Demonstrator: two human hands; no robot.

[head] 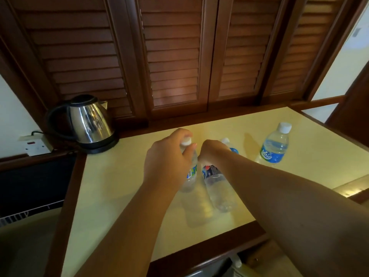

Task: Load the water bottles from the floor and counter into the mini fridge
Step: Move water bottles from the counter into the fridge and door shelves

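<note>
Right of the kettle (89,122) on the counter (111,176), the left hand (167,158) curls round one bottle's (189,176) neck; the right hand (212,151) grips a second bottle (217,188); a third bottle (274,145) stands farther right; full bottles likely feel weighty, thin-walled, slick; shoulders grip best.

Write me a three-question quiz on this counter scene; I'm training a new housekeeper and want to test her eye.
1. True or false: the left hand grips a bottle near its cap.
2. How many water bottles show on the counter? A) two B) three C) four
3. Fill in: the untouched bottle has a ____ label.

Key:
1. True; it holds the left bottle.
2. C; the right hand grips the clear bottle, with a fourth bottle behind it.
3. Blue.
</note>
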